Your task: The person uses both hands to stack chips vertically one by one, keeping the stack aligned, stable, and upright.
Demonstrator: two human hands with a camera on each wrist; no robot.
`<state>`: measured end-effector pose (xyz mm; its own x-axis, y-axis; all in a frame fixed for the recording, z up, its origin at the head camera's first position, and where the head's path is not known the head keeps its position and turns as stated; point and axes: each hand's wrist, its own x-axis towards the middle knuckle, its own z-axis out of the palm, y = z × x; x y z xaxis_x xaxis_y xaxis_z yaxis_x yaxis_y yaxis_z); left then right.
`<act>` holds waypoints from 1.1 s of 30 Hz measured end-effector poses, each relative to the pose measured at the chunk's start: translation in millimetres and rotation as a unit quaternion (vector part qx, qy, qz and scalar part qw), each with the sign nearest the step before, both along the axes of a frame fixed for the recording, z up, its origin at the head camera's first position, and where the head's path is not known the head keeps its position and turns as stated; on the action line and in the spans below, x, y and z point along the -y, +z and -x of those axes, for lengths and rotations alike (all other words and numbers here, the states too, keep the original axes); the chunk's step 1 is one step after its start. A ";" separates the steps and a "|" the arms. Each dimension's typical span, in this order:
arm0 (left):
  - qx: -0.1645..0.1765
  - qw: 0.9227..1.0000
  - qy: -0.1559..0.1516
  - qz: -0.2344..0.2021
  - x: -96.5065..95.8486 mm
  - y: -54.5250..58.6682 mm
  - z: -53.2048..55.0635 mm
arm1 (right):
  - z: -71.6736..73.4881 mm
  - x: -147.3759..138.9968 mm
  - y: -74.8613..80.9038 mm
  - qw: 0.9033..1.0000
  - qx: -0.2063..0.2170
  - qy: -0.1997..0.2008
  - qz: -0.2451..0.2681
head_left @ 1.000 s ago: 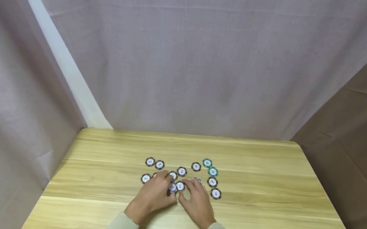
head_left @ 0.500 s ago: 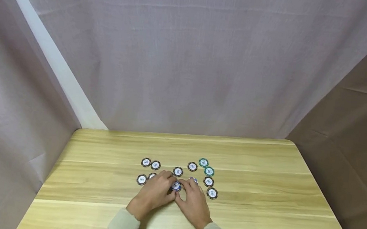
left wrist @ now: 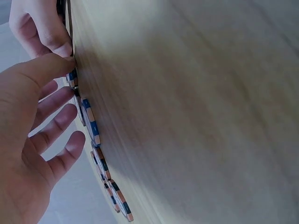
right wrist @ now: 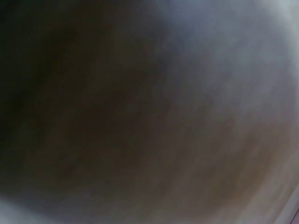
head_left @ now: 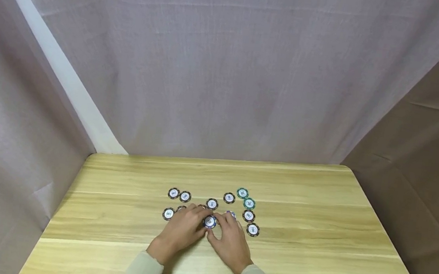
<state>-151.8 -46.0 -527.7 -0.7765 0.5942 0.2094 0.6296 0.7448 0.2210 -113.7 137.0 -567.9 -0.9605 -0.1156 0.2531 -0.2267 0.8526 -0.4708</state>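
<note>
A blue-edged poker chip (head_left: 209, 222) lies face up between the two hands in the head view. The left hand (head_left: 182, 228) pinches it from the left with thumb and fingers; in the left wrist view that thumb and index finger meet at a chip's edge (left wrist: 72, 78) while the other fingers are spread. From the right, the right hand (head_left: 231, 244) grips the chip's rim between thumb and index finger. Another blue chip (head_left: 230, 213) is partly covered by the right hand. Just beyond the fingers lies a black chip (head_left: 212, 204). The right wrist view is a dark blur.
Two green chips (head_left: 242, 193) and two black chips (head_left: 248, 216) run down the right side. Another black chip (head_left: 229, 198) lies left of them. More black chips (head_left: 174, 193) lie at left, some partly under the left hand. Curtains (head_left: 226, 75) hang behind the wooden table (head_left: 310, 262).
The left hand has brought the blue chip right, over the black chip between the right fingers, which it now hides. Over the last half second the hands have hardly moved. The head view has shifted slightly.
</note>
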 end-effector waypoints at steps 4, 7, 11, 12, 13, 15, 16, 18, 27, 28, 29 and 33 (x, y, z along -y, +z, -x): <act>-0.009 1.000 -0.003 -0.007 3.3 1.1 -0.2 | 0.5 0.2 -1.8 1.000 -0.010 0.001 -0.003; -0.018 1.000 -0.004 -0.010 6.6 3.1 0.2 | 1.3 0.7 -2.2 1.000 -0.009 0.002 -0.002; -0.025 1.000 -0.001 -0.017 9.6 7.4 2.1 | 1.1 0.3 -1.8 1.000 -0.003 -0.001 0.000; -0.027 1.000 0.000 -0.017 10.1 8.3 3.0 | 1.0 0.2 -1.6 1.000 -0.002 -0.002 0.001; -0.026 1.000 0.004 -0.016 10.5 9.0 3.8 | 0.9 0.0 -1.5 1.000 -0.002 -0.003 0.000; -0.028 0.999 0.013 -0.010 11.3 9.5 5.9 | 0.8 -0.2 -1.5 1.000 -0.002 -0.005 0.000; -0.026 0.999 0.020 -0.004 11.7 9.5 6.8 | 0.7 -0.2 -1.2 1.000 -0.003 -0.005 -0.001; -0.025 0.999 0.036 0.009 12.4 8.8 8.9 | 0.6 0.2 -1.5 1.000 -0.004 -0.004 0.001; 0.004 0.997 0.066 0.032 9.4 4.8 18.4 | 1.2 1.5 -2.4 1.000 -0.010 -0.003 -0.002; 0.009 0.997 0.067 0.033 8.7 4.5 19.3 | 1.3 1.3 -2.7 1.000 -0.011 -0.003 -0.004; 0.013 0.997 0.067 0.033 8.0 4.3 20.1 | 1.4 1.1 -2.9 1.000 -0.012 -0.004 -0.005; 0.035 0.997 0.071 0.024 5.4 4.1 24.1 | 1.4 -0.1 -3.4 1.000 -0.014 -0.005 -0.007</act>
<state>-175.9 -51.3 -523.7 -0.8655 0.4852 0.1248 0.5010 0.8363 0.2228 -115.0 137.2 -571.3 -0.9543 -0.1089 0.2782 -0.2303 0.8614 -0.4528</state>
